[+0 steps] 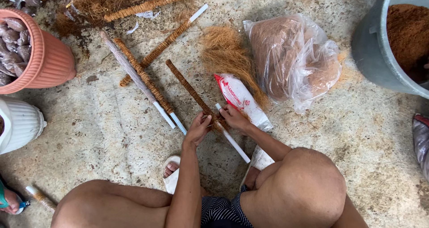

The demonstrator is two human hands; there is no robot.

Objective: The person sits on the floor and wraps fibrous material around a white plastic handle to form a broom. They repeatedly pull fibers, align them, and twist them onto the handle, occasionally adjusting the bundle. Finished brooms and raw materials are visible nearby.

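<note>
Head view: both hands (198,128) (234,117) on fibre-wrapped pole (192,93).

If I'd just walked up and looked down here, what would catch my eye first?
Probably the two hands at the centre: the left hand and right hand both grip a white pipe wrapped in brown fibre lying on the concrete floor. Just above them sit a loose tuft of fibre and a clear plastic bag of brown fibre. At the far left edge is a pink ribbed pot.

Outdoor garden work yard: bare concrete floor (111,129), plant pots (49,58), coir bags (290,58).
</note>
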